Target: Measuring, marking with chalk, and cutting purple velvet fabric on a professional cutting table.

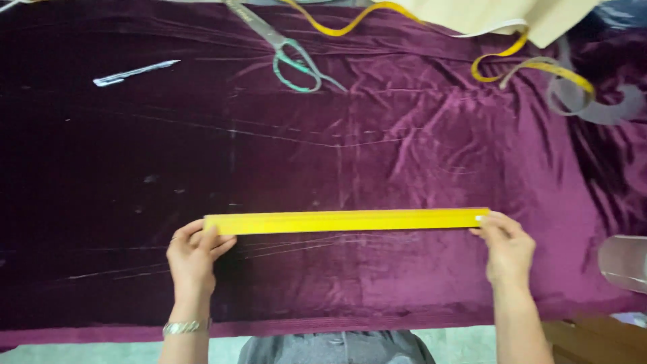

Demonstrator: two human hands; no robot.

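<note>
A long yellow ruler (347, 220) lies flat across dark purple velvet fabric (404, 135), running left to right. My left hand (192, 253) grips its left end with fingers curled over the edge; a metal watch sits on that wrist. At the opposite end, my right hand (507, 246) pinches the ruler, and a small white piece shows at the fingertips there. Faint white chalk lines (303, 138) cross the fabric above and just below the ruler.
Green-handled scissors (286, 50) lie at the top centre. A yellow tape measure (519, 61) curls at the top right beside cream paper (526, 17). A white pen (135, 72) rests at upper left. A clear curved template (623, 263) sits at the right edge.
</note>
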